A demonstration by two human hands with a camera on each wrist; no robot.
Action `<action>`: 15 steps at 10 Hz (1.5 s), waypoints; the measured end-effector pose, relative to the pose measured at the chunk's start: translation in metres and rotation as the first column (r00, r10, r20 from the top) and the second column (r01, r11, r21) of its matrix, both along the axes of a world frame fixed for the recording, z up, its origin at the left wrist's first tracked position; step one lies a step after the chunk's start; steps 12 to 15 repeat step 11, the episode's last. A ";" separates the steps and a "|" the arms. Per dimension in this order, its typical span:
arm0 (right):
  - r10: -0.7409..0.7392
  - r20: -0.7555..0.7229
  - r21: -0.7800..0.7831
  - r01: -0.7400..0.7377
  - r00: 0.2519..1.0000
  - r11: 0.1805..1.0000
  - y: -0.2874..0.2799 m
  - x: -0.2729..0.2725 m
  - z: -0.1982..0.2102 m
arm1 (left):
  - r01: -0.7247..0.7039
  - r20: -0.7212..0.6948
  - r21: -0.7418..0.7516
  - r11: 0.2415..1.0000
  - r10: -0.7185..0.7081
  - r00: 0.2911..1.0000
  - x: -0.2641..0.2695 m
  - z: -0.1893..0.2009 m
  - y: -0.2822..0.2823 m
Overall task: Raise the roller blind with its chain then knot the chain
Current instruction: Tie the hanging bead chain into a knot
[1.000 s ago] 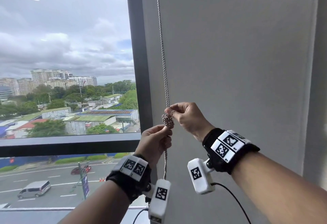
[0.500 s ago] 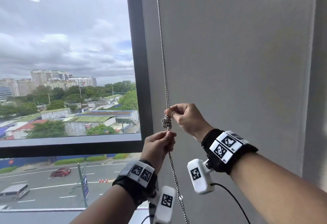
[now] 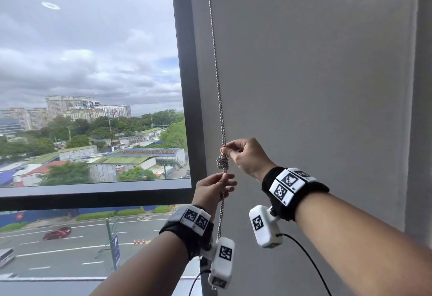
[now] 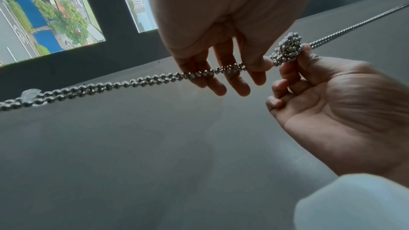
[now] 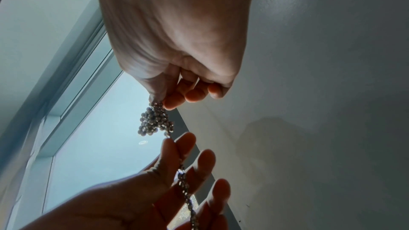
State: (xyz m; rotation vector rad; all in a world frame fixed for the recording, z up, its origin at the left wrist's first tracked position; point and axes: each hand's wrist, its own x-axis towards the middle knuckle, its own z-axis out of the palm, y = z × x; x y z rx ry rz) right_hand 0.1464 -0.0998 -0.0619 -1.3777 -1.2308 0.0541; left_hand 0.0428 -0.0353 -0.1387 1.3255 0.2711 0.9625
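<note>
While the right hand (image 3: 247,155) is pinching the doubled bead chain (image 3: 216,80) between thumb and forefinger just above the knot (image 3: 222,162), the left hand (image 3: 214,190) is pinching the same chain just below the knot, its other fingers spreading loosely along the strands. Seen from the left wrist, the knot (image 4: 287,50) is sitting as a tight clump of beads between the two sets of fingertips, touching the right hand's fingers (image 4: 294,69). From the right wrist, the knot (image 5: 155,121) is hanging directly under the pinching fingers (image 5: 175,100), with the left hand (image 5: 137,193) cupping the chain beneath it. Above the knot, the chain is running straight up out of view along a grey wall (image 3: 315,85); below the knot, it is dropping past the left wrist camera (image 3: 222,263). Left of the knot, a dark window frame (image 3: 184,85) is standing close beside the chain, with glass (image 3: 88,73) beyond it. Right of the knot, the wall is offering a broad flat stretch, ending at a vertical edge (image 3: 411,108) well apart from the hands.
</note>
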 end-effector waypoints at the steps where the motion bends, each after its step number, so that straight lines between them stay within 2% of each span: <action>1: -0.029 0.028 -0.013 0.029 0.999 0.999 0.013 0.004 0.001 | -0.053 -0.044 0.042 0.998 0.055 0.998 0.004 0.002 0.011; 2: -0.050 0.029 -0.015 0.050 0.998 0.999 0.030 0.011 0.000 | -0.149 -0.100 0.136 0.979 0.163 0.982 0.012 0.004 0.026; 3: -0.047 0.028 -0.020 0.047 0.999 0.999 0.046 0.019 -0.001 | -0.180 -0.105 0.161 0.970 0.198 0.975 0.020 0.005 0.042; 6: -0.051 0.039 -0.003 0.051 0.998 0.999 0.074 0.038 -0.002 | -0.182 -0.118 0.168 0.969 0.203 0.972 0.041 0.002 0.073; 10: -0.036 0.001 -0.036 0.036 0.999 0.999 0.055 0.031 0.008 | -0.187 -0.178 0.159 0.969 0.215 0.960 0.036 0.005 0.078; 11: -0.123 0.042 -0.071 0.125 0.992 0.990 0.047 0.029 0.020 | -0.214 -0.206 0.169 0.962 0.247 0.947 0.026 0.020 0.070; 15: -0.123 0.042 -0.071 0.125 0.992 0.990 0.047 0.029 0.020 | -0.214 -0.206 0.169 0.962 0.247 0.947 0.026 0.020 0.070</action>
